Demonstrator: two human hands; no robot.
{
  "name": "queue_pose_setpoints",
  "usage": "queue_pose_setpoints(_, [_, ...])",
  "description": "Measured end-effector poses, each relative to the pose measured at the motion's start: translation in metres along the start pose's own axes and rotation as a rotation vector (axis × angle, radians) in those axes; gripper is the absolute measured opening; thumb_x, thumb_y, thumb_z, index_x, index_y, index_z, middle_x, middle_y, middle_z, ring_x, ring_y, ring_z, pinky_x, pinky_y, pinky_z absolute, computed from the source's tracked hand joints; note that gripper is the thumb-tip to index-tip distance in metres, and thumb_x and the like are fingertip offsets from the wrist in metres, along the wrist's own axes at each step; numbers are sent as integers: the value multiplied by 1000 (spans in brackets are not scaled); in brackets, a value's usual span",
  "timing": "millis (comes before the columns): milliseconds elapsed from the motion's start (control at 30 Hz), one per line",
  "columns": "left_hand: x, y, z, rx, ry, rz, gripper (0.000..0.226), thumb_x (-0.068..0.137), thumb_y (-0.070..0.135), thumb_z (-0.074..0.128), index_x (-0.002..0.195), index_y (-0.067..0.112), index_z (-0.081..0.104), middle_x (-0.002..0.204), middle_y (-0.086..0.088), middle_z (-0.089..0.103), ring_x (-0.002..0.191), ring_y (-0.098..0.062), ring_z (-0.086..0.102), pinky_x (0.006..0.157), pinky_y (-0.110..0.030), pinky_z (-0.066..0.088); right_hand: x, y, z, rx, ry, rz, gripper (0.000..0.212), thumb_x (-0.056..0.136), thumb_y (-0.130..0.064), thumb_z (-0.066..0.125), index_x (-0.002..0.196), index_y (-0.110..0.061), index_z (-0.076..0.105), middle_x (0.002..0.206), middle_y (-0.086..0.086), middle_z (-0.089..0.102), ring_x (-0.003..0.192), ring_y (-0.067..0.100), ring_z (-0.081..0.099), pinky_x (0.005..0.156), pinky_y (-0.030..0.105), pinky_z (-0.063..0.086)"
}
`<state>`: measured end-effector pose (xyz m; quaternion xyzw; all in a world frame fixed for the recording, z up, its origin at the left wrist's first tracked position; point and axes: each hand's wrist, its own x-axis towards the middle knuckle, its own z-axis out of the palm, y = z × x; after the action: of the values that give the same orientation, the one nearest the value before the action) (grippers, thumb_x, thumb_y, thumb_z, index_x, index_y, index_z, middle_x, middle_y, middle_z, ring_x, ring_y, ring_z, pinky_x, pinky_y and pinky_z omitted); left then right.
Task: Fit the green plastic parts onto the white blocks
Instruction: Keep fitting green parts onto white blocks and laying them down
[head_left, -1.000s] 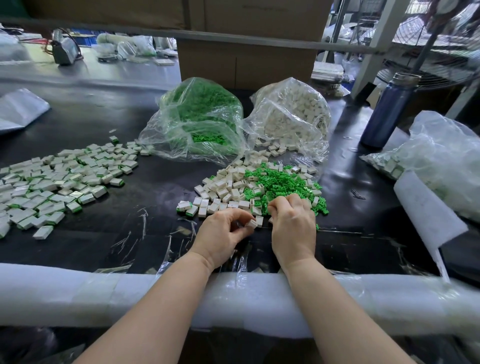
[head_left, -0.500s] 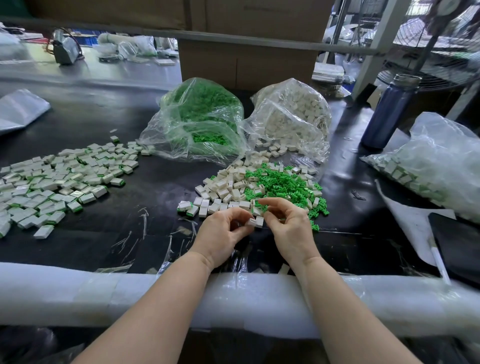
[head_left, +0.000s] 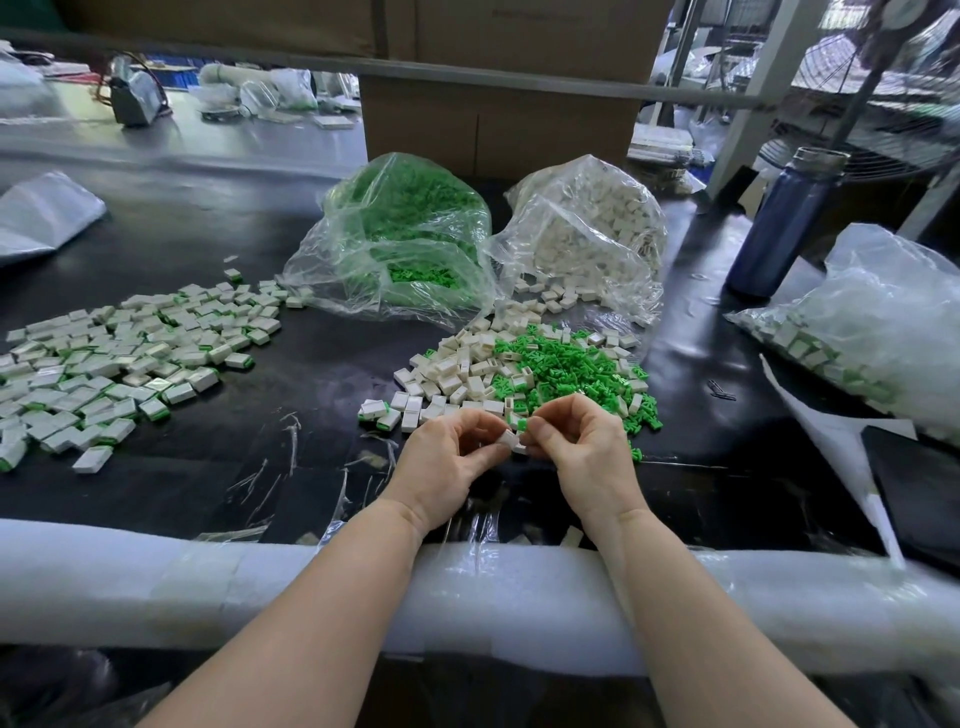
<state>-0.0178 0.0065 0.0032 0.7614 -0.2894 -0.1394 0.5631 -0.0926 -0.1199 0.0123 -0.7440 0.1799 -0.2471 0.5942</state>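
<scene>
Now the left hand (head_left: 447, 457) pinches a white block (head_left: 506, 440) at its fingertips; the right hand (head_left: 582, 447) pinches a green part (head_left: 522, 425) (barely showing) against that block's top edge.

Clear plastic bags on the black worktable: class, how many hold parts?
3. One clear plastic bag of green parts sits behind the loose pile; one of white blocks lies beside it, to its right; a third, holding assembled blocks, lies at the far right. Others may be hidden.
</scene>
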Motion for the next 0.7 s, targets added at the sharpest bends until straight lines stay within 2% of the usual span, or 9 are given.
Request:
queue_pose_setpoints(133, [-1, 0, 0, -29, -6, -5, 15, 81, 15, 69, 83, 29, 64, 86, -3, 67, 82, -15, 63, 83, -26, 52, 1, 0, 0, 12, -14, -15, 17, 85, -2, 64, 75, -15, 59, 68, 3, 63, 62, 12, 60, 63, 23, 54])
queue_pose_setpoints(400, [-3, 5, -1, -64, 9, 16, 17, 81, 10, 69, 81, 26, 65, 79, 11, 66, 71, 6, 60, 74, -6, 46, 1, 2, 1, 39, -79, -12, 19, 83, 2, 65, 73, -14, 60, 63, 0, 61, 53, 5, 57, 53, 18, 50])
queue_pose_setpoints(567, [-2, 4, -2, -48, 11, -1, 10, 82, 11, 68, 88, 18, 67, 84, 4, 68, 80, -5, 63, 82, -14, 49, 0, 2, 2, -5, -101, -48, 23, 81, 4, 66, 70, -15, 60, 61, -1, 59, 52, 5, 53, 52, 17, 47])
queue_pose_setpoints(700, [-2, 4, -1, -116, 31, -7, 14, 81, 5, 67, 84, 19, 68, 80, 5, 68, 74, -1, 63, 79, -16, 50, -1, 1, 2, 10, -104, -50, 24, 81, 4, 65, 69, -16, 61, 61, 0, 59, 52, 4, 52, 53, 16, 46])
